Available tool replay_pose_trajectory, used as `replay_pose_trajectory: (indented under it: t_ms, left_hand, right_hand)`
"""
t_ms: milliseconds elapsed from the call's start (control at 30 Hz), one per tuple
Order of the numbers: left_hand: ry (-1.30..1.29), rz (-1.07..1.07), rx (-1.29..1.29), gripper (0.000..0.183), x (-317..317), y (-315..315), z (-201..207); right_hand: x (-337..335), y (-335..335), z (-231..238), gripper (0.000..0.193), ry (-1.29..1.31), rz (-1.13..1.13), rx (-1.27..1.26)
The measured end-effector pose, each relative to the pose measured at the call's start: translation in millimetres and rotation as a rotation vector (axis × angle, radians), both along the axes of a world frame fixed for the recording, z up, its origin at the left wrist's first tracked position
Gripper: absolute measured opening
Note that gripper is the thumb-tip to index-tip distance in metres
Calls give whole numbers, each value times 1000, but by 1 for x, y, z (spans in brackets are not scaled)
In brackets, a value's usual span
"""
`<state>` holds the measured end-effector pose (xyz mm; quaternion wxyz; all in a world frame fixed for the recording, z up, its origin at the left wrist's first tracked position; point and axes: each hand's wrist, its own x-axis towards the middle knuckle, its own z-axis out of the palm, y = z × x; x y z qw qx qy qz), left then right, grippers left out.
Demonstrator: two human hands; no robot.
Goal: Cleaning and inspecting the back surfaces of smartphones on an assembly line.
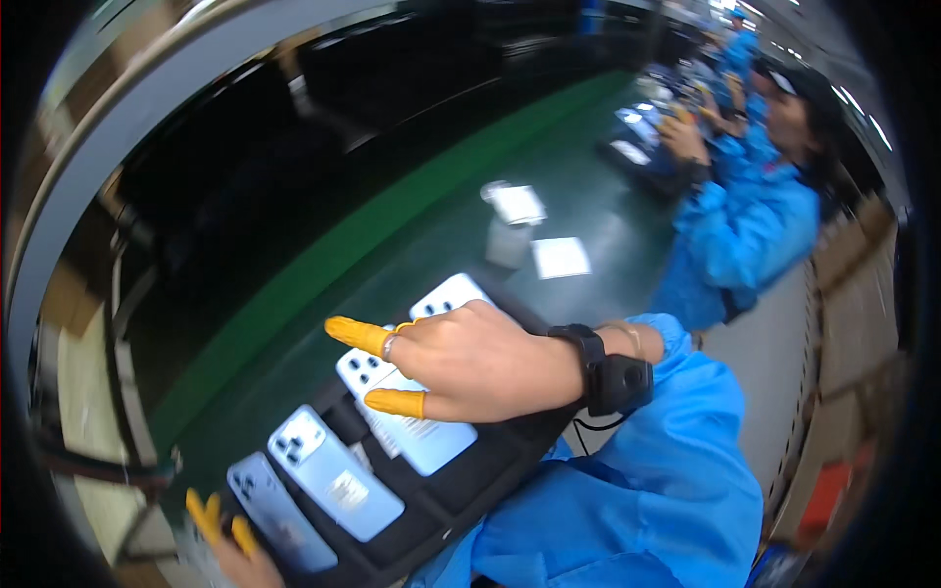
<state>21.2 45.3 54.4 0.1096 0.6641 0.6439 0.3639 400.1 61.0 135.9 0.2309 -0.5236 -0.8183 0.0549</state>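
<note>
My right hand point(480, 365) reaches in from the right above a black foam tray point(490, 485). Its yellow-sleeved thumb and forefinger stand apart with nothing visible between them; the other fingers are partly hidden. Below it lies a light blue phone point(446, 446), back up, partly covered by the hand. Another phone point(453, 291) shows beyond the hand. Left of these sit a pale blue phone point(338, 480) with a small label and a darker, shinier phone point(284, 519). My left hand point(235, 549), also in yellow finger sleeves, is at the tray's left end, fingers stretched and apart.
White paper squares point(562, 258) and a translucent cup point(509, 242) are on the dark green table point(392, 240). A co-worker in blue point(750, 220) handles things at another tray on the right. Cardboard boxes point(853, 245) stand at the far right.
</note>
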Motion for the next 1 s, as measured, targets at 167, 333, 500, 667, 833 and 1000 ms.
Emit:
replay_pose_trajectory:
  t_ms: [167,333,500,667,833,1000]
  left_hand:
    - [281,71,8,41,-14,-53,26]
    - [-180,46,-398,48,-20,-58,-9]
    - [-351,93,-453,52,1,-58,4]
    - [-281,160,-326,59,3,-65,20]
    - [-521,193,123,50,-5,-56,5]
    - [-810,122,81,56,-35,-42,-2]
  right_hand:
    - [86,-43,-41,47,244,-348,42]
    - [104,-81,-119,44,387,-570,-304]
    - [113,-81,-134,42,569,-430,-241]
    - [99,-83,-109,35,863,-422,-240]
    - [101,-74,-109,42,967,-281,84]
    - [100,-49,-102,35,1070,-308,169]
